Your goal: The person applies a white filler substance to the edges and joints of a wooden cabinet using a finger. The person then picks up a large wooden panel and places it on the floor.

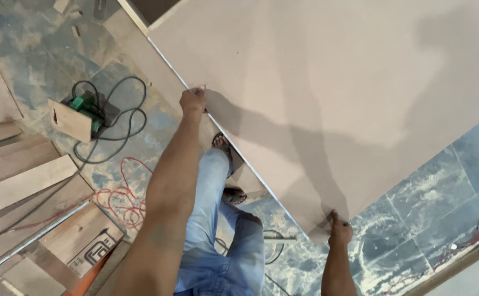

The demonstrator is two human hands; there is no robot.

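- The left hand (pixel 193 102) and the right hand (pixel 339 230) each close their grip on the near edge of 1 large beige board (pixel 327 93);
- the board's gripped edge runs diagonally between both hands, above the tiled floor (pixel 448 181); the right hand sits at its near corner.

A power tool (pixel 88 109) and cables (pixel 121 200) lie on the floor (pixel 442 192), left of the board (pixel 332 82).

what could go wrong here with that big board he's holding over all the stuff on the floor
The board is gripped only along one edge by the left hand and right hand, so it might slip or swing. Red wire and black cable loop near the sandalled feet: a likely trip hazard.
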